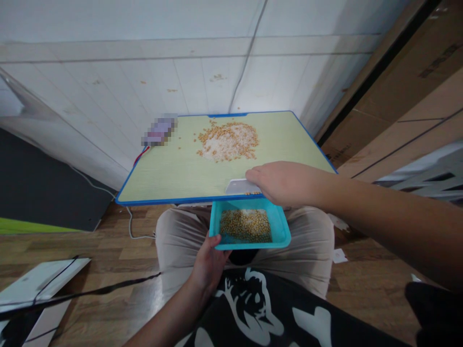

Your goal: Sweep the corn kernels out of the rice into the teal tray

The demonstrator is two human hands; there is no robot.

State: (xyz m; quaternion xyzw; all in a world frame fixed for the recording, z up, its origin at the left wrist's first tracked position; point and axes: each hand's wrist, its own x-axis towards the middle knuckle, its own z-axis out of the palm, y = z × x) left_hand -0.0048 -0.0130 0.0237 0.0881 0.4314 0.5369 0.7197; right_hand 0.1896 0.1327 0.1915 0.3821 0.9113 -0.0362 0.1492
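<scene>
Clock face centred on the table, 12 towards the wall.

Left hand (208, 260): between 6 and 7 o'clock, off the table. Thumb pressed over the rim at the tray's near left corner, fingers curled underneath and partly hidden; grip clamped on the tray.

Tray (249, 245): turquoise, at 6 o'clock, held level or nearly so above the lap, its far side just at the table's near edge. Whether the two touch cannot be told.

Beans (246, 226): yellowish, many, spread over the tray floor.

Right hand (277, 180): at 4 o'clock, palm down, over the table's near edge. Fingers together and clamped on the scraper; the thumb is out of sight.

Scraper (237, 186): white, flat, between 5 and 6 o'clock, along the near edge.

Loose beans (253, 193): a short row beside the scraper, just above the tray.

Table (166, 178): pale green top, blue rim.

Pile (227, 141): beans mixed with white grains, at 12 o'clock, a few strays around it.

Blurred item (159, 131): at 10 o'clock, on the table's corner, red cord (141, 155) hanging from it.

Wall (152, 86): white, at 12 o'clock, a pale cable (249, 53) running down it.

Cardboard (394, 96): brown, between 2 and 3 o'clock.
</scene>
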